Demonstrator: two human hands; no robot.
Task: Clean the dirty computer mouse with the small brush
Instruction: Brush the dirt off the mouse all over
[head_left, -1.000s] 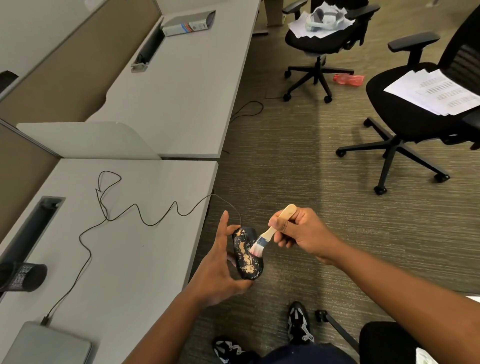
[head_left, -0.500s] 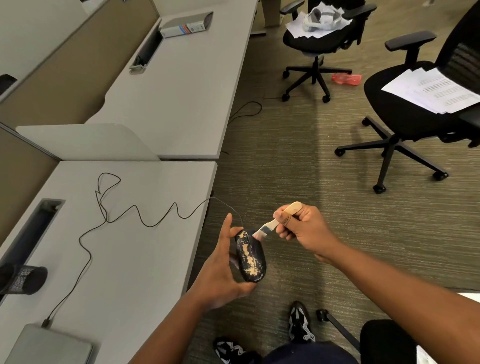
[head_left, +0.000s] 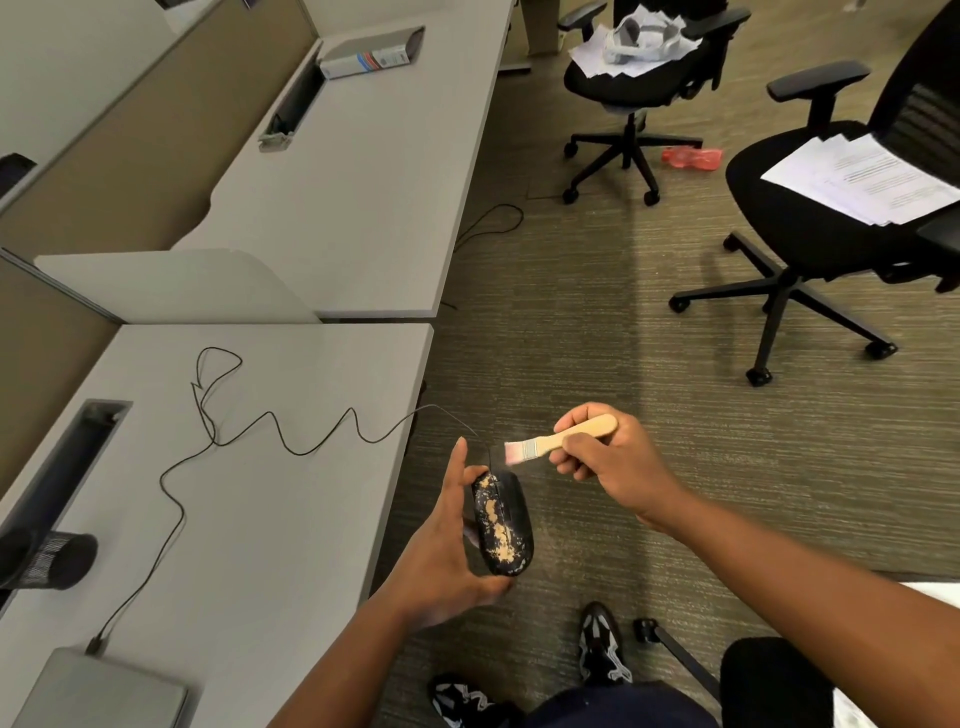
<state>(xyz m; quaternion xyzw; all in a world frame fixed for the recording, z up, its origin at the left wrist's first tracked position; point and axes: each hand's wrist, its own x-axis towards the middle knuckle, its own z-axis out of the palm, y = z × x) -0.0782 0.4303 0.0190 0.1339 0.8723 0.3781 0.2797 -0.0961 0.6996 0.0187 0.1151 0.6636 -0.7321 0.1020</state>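
A black computer mouse (head_left: 506, 525) with tan dirt patches over its left side is held in the air beside the desk, over the carpet. My left hand (head_left: 441, 551) grips it from the left and below, thumb up along its edge. My right hand (head_left: 608, 457) holds a small wooden-handled brush (head_left: 561, 441) by the handle. The brush lies nearly level, its pale bristles pointing left just above the front tip of the mouse, apart from it. The mouse's thin black cable (head_left: 280, 441) runs in loops across the desk (head_left: 260, 519).
A grey laptop (head_left: 98, 691) lies at the desk's near left corner with the cable plugged in. A black mesh cup (head_left: 52, 561) lies on its side at the left edge. Two office chairs (head_left: 810, 218) with papers stand on the carpet to the right.
My right hand has lifted the brush up off the mouse's dirty top, and the brush now lies flatter above the mouse's front tip. The mouse has turned slightly in my left hand.
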